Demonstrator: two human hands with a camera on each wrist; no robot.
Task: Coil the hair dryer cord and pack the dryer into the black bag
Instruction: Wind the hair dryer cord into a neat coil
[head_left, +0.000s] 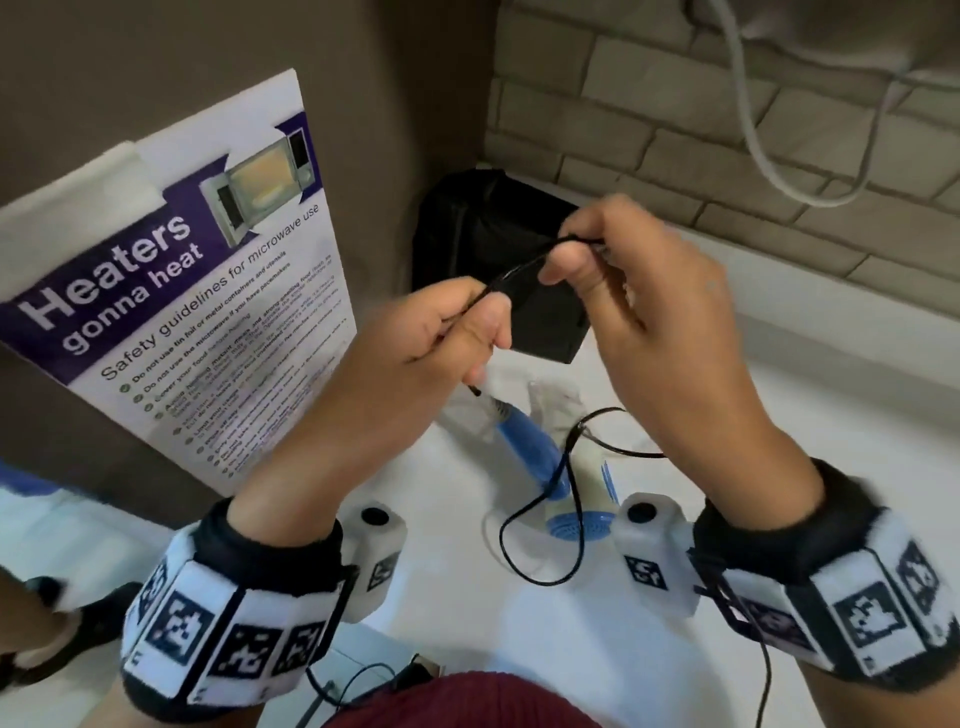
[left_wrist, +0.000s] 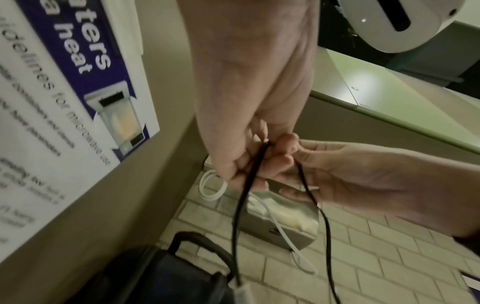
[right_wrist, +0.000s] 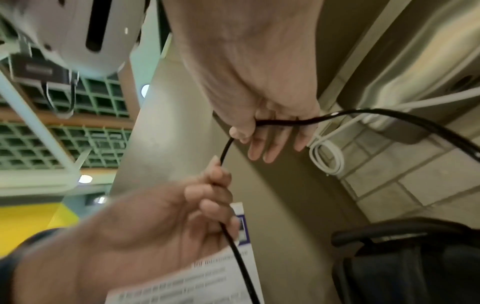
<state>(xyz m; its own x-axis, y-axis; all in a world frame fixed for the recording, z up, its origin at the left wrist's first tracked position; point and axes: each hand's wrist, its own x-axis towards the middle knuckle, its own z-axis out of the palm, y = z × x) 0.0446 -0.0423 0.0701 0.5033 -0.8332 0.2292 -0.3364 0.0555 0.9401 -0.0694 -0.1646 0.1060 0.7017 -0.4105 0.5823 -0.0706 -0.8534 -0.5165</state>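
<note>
A blue and white hair dryer (head_left: 524, 441) lies on the white counter (head_left: 779, 441) below my raised hands. Its thin black cord (head_left: 511, 275) runs taut between them, and more of it trails in a loose loop beside the dryer. My left hand (head_left: 431, 343) grips the cord in curled fingers, with a short end poking out below the fist. My right hand (head_left: 665, 322) pinches the cord a little higher and to the right. The black bag (head_left: 467, 228) stands in the back corner, behind both hands. The left wrist view shows both cord strands (left_wrist: 241, 205) hanging above the bag (left_wrist: 168, 273).
A microwave safety poster (head_left: 197, 291) leans on the left wall. The brick-pattern wall (head_left: 727, 156) runs behind the counter, and a white cable (head_left: 753, 130) hangs down it. A coiled white cable (right_wrist: 327, 156) hangs near a metal box (left_wrist: 280, 222).
</note>
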